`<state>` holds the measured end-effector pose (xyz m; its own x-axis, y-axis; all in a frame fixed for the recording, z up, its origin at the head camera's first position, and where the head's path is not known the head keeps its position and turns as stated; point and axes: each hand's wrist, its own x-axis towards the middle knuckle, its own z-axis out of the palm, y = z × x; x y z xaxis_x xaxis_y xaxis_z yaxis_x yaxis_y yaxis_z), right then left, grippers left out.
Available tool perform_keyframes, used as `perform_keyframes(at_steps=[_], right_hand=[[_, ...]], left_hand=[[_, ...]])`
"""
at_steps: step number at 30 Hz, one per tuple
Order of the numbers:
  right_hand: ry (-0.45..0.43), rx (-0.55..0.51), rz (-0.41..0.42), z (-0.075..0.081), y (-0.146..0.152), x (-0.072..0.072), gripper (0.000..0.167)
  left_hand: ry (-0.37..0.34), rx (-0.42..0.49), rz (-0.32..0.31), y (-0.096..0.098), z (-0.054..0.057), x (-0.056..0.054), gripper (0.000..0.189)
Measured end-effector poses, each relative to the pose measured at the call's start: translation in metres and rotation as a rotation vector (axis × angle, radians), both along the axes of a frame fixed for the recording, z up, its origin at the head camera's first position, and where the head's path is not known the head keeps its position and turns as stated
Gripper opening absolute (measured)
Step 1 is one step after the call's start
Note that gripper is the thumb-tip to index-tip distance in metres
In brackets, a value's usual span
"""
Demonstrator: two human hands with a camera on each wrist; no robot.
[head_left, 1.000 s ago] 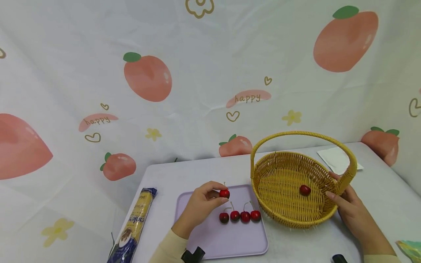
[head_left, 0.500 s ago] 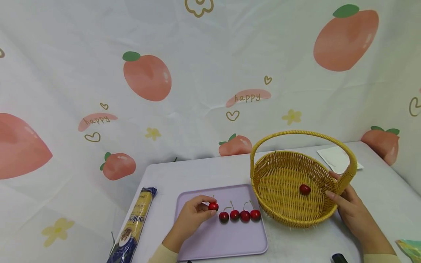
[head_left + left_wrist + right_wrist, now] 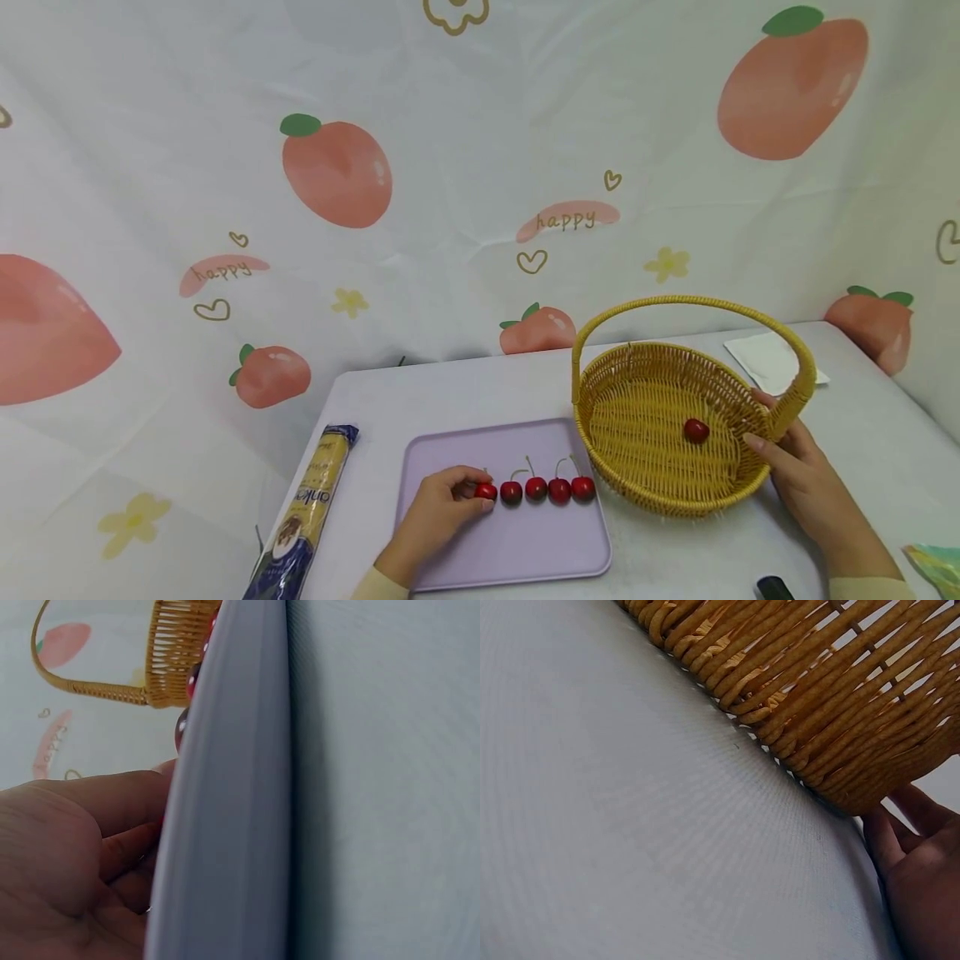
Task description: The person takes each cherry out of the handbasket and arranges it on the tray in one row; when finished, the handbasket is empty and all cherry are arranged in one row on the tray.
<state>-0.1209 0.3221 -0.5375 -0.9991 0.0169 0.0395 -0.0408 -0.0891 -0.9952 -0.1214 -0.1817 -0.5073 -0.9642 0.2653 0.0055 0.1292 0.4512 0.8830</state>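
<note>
My left hand [image 3: 438,512] pinches a red cherry [image 3: 486,492] between thumb and fingers, low over the lilac tray [image 3: 517,554]. That cherry sits at the left end of a row of several stemmed cherries [image 3: 536,489] on the tray. In the left wrist view the tray's side wall [image 3: 225,810] hides the fingertips. My right hand [image 3: 806,479] grips the right side of a yellow wicker basket [image 3: 637,433], thumb inside the rim and fingers outside near the handle base. One cherry [image 3: 696,431] lies inside the basket. From the right wrist, the woven wall [image 3: 810,682] shows beside the fingers.
A long yellow and blue packet [image 3: 303,517] lies left of the tray. Behind the basket's right side is a white flat sheet [image 3: 765,362]. A black object [image 3: 774,588] and a colourful packet [image 3: 937,567] are at the front right. A printed cloth hangs behind the table.
My left hand has moved left and down with the cherry, from above the row to its left end, level with the others. My right hand and the basket have stayed in place.
</note>
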Motion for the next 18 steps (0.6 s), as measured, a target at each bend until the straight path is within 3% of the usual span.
perform_keyframes(at_steps=[18], right_hand=[[0.023, -0.002, 0.004, 0.0007, 0.0003, -0.0002, 0.068]], left_hand=[[0.076, -0.048, 0.017, 0.0029, -0.0014, 0.0031, 0.027]])
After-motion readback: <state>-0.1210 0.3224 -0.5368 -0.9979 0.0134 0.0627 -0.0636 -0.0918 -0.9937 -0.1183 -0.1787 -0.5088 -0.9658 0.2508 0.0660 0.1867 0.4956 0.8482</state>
